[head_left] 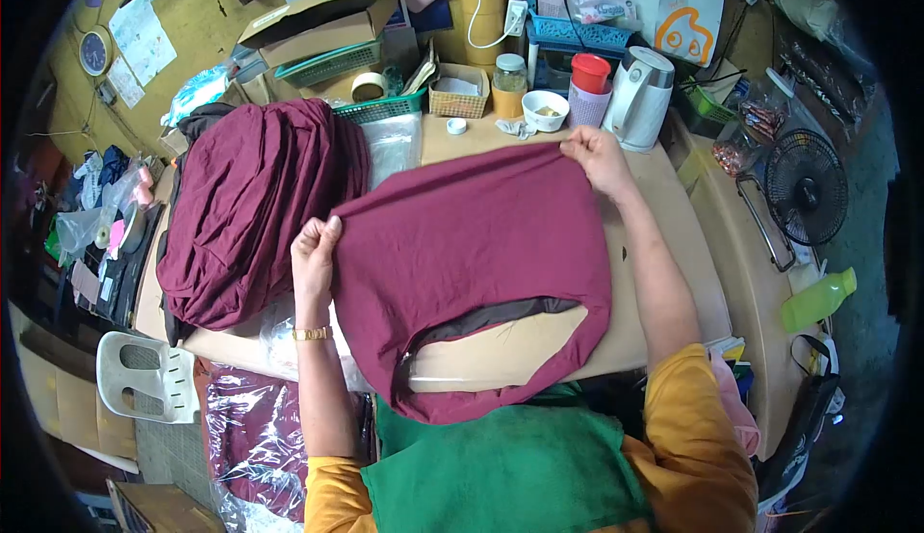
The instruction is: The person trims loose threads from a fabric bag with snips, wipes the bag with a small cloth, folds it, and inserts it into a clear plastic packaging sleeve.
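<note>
A maroon cloth bag (472, 230) is stretched between my two hands above the table, its strap looping down near my green apron. Dark lining shows along the curved opening. My left hand (316, 249), with a gold watch on the wrist, pinches the bag's left upper corner. The right upper corner is pinched by my right hand (595, 159), which is raised higher and farther from me. To the left of the held bag lies a pile of maroon bags (260, 210) on the table (674, 244).
Along the table's back stand a green basket (385, 107), a jar (510, 85), a white bowl (546, 111), a red-lidded container (589, 85) and a kettle (643, 100). At the right are a black fan (807, 186) and a green bottle (818, 300); a white chair (147, 379) is at the left.
</note>
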Motion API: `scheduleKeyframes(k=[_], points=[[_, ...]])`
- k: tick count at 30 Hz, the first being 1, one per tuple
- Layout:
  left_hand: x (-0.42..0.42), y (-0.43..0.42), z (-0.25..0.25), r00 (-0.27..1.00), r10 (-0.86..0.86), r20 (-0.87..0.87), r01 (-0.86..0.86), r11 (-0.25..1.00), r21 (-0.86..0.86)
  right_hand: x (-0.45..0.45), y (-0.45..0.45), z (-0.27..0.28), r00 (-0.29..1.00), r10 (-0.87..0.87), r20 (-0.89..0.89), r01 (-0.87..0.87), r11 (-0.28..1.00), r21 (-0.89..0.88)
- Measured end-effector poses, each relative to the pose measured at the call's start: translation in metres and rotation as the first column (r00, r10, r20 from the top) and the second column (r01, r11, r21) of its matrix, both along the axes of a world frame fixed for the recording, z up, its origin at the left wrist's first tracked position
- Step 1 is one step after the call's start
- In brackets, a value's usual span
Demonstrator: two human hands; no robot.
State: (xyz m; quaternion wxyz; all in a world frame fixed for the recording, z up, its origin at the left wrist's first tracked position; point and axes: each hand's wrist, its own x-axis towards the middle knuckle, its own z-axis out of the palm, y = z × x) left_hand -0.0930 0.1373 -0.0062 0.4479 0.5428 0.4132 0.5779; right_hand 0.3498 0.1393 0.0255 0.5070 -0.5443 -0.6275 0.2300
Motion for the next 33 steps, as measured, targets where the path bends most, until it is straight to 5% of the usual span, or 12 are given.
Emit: scheduleKeyframes(k=[2,4,5,7,8,11,17,19,20,23,26,33], points=[[0.011,-0.001,0.017,0.988,0.118,-0.096,-0.1,0.979,0.178,-0.006,-0.003,0.019,0.997,-0.022,-0.078,0.023,1.0,0.007],[0.025,0.0,0.033,0.771,0.612,-0.176,-0.387,0.67,0.634,-0.015,-0.001,0.038,0.798,-0.527,0.294,0.216,0.704,0.677],[0.029,-0.012,0.045,0.839,0.511,-0.189,-0.339,0.761,0.553,-0.018,-0.008,0.041,0.796,-0.528,0.297,0.217,0.706,0.674],[0.034,-0.046,0.067,0.957,0.168,-0.235,-0.091,0.948,0.306,-0.029,-0.038,0.041,0.998,-0.026,0.064,0.015,0.986,0.167],[0.041,-0.067,0.072,0.961,-0.021,-0.276,0.069,0.984,0.163,-0.042,-0.063,0.039,0.975,0.194,-0.105,-0.192,0.981,0.028],[0.068,-0.108,0.044,0.755,-0.359,-0.549,0.421,0.907,-0.013,-0.065,-0.112,0.011,0.946,0.277,-0.17,-0.316,0.904,-0.288],[0.144,-0.132,-0.021,0.63,-0.294,-0.718,0.502,0.86,0.088,-0.071,-0.141,-0.034,0.892,0.163,0.421,-0.094,0.979,-0.179],[0.161,-0.115,-0.049,0.598,0.062,-0.799,0.415,0.83,0.374,-0.069,-0.142,-0.053,0.806,0.13,0.577,-0.105,0.991,-0.077],[0.163,-0.108,-0.054,0.514,0.078,-0.854,0.399,0.86,0.318,-0.068,-0.14,-0.065,0.701,0.073,0.709,-0.129,0.991,0.027],[0.16,-0.095,-0.067,0.627,0.075,-0.775,0.36,0.855,0.374,-0.066,-0.13,-0.082,0.707,0.033,0.707,-0.071,0.997,0.024],[0.158,-0.091,-0.063,0.59,0.114,-0.8,0.35,0.856,0.381,-0.063,-0.123,-0.084,0.71,0.013,0.704,-0.094,0.993,0.076],[0.143,-0.077,-0.064,0.637,-0.09,-0.766,0.347,0.92,0.18,-0.076,-0.137,-0.062,0.844,0.11,0.525,-0.175,0.982,0.075]])
